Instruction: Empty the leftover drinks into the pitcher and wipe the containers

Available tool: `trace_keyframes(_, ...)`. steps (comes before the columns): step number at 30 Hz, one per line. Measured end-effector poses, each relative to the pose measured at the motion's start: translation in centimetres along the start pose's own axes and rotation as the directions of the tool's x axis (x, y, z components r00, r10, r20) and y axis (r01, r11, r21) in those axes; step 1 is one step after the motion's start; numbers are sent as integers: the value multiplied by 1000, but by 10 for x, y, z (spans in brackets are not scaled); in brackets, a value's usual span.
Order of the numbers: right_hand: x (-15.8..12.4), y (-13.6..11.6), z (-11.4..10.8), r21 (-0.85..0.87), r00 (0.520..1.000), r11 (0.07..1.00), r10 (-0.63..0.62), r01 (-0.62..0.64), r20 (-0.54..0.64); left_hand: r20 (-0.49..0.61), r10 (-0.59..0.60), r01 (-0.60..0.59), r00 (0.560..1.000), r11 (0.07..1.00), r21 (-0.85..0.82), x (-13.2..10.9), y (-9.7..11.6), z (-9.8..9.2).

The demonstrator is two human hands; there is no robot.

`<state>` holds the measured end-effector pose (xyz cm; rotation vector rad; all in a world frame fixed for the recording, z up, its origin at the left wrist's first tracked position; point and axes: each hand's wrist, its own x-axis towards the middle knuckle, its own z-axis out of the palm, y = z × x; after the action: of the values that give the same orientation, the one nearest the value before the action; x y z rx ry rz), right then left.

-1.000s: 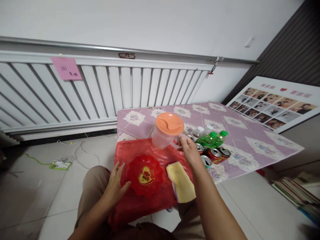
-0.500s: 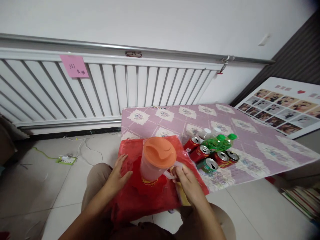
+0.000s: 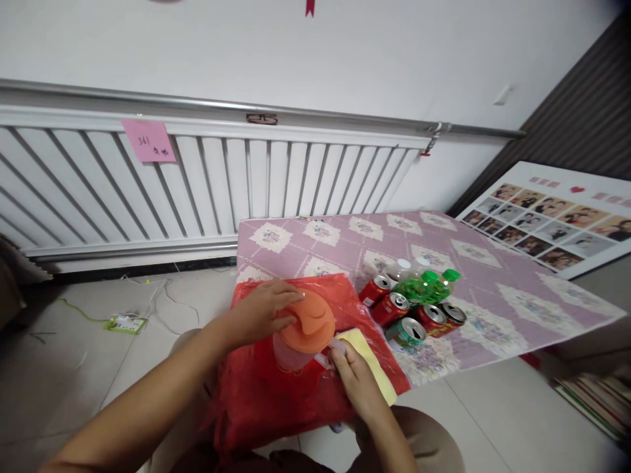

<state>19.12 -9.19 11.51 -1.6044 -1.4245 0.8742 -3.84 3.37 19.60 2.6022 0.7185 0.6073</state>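
A clear plastic pitcher (image 3: 294, 358) with an orange lid (image 3: 315, 322) stands on red plastic sheeting (image 3: 315, 410) at the table's near end. My right hand (image 3: 355, 381) is closed around the pitcher's handle, on its right side. From the left, my left hand (image 3: 270, 310) reaches over the top, with fingers and thumb closed on the lid's raised middle; part of the lid is hidden beneath them. Under and beside my right hand lies a folded yellow cloth (image 3: 375, 364).
Several drink cans (image 3: 407, 333) and bottles with green caps (image 3: 430, 279) or white caps stand to the right on the purple patterned tablecloth (image 3: 340, 246). A white radiator (image 3: 290, 174) runs behind. A green power strip (image 3: 125, 324) and cables lie on the floor at left.
My left hand has moved up from the sheeting beside the pitcher onto its lid. The right hand keeps the handle. More of the yellow cloth shows, and the view has tilted slightly.
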Motion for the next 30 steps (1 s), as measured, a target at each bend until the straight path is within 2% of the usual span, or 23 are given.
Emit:
trace_keyframes(3, 0, 0, 1, 2, 1000, 1000, -17, 17, -8, 200, 50, -87, 979, 980, 181, 20, 5, -2)
trace_keyframes(6, -1, 1, 4, 6, 999, 1000, -21, 21, -30, 303, 89, -174, 949, 948, 266, 30, 4, 4)
trace_keyframes(10, -2, 3, 8, -9, 997, 1000, -14, 13, -76, 307, 77, -165, 949, 948, 274, 33, 3, 8)
trace_keyframes(22, -3, 0, 11, 6, 996, 1000, 5, -4, -94, 303, -194, 49, 933, 903, 428, 34, 30, 11)
trace_keyframes(30, -2, 2, 12, -23, 993, 1000, 8, -10, -116, 284, -289, 134, 914, 878, 459, 33, 38, 20)
